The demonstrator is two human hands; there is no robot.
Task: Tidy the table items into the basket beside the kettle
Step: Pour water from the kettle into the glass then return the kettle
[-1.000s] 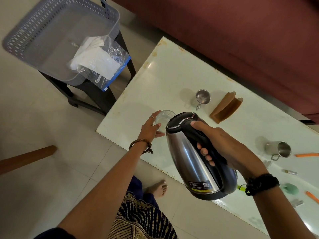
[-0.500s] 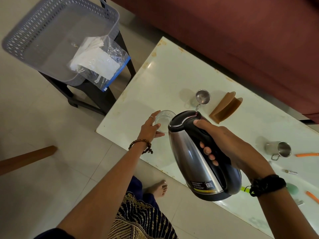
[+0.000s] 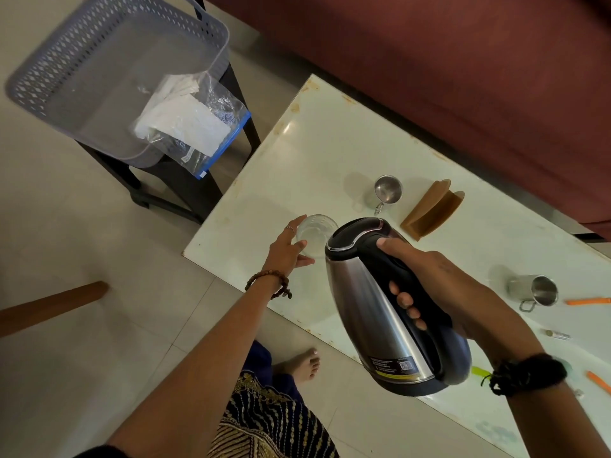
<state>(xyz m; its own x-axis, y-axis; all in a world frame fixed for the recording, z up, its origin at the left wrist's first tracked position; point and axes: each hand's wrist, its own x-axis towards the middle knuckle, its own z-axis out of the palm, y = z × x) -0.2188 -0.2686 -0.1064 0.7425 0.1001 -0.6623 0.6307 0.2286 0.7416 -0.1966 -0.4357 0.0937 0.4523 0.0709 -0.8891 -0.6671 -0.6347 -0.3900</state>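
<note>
My right hand grips the black handle of a steel kettle, held in the air and tilted toward a clear glass. That glass stands near the white table's left front edge, with my left hand wrapped around its side. A grey plastic basket rests on a dark stool off the table's left end, and a clear zip bag of white paper hangs over its rim.
On the table are a small steel cup, a brown folded holder, a steel mug lying on its side, orange sticks, and small bits at right. A maroon sofa runs behind. My bare foot is below.
The kettle has shifted slightly right and down and tilted a little more toward the glass. My left hand has stayed on the glass.
</note>
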